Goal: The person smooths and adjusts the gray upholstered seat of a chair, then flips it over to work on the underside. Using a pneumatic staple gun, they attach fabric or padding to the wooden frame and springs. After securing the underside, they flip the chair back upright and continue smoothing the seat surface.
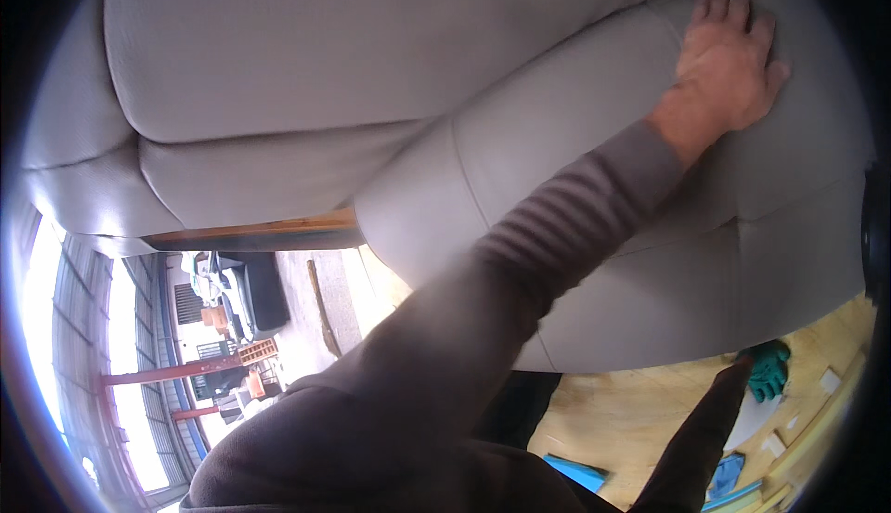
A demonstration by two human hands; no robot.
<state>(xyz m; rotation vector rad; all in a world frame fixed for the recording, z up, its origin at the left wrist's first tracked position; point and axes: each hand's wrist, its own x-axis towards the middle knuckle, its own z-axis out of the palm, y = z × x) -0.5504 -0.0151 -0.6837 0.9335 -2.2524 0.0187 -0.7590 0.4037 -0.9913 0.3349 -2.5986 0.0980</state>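
Observation:
A grey upholstered sofa (520, 169) with seamed panels fills the upper part of the view. My left hand (729, 58) is bare and lies palm down on its smooth covering at the upper right, fingers stretched out. The left arm, in a dark sleeve, crosses over the sofa in front of me and hides part of it. At the lower right, my right hand (768, 371) wears a green glove and is just beside the sofa's lower edge. Its fingers hang loosely apart, and I see nothing held in them.
A strip of bare wood frame (260, 233) shows under the sofa at left. Below right is a pale wooden surface (603, 420) with a blue flat piece (577, 472), a blue cloth-like item (727, 476) and wood strips. A black piece of furniture (263, 292) stands farther off at left.

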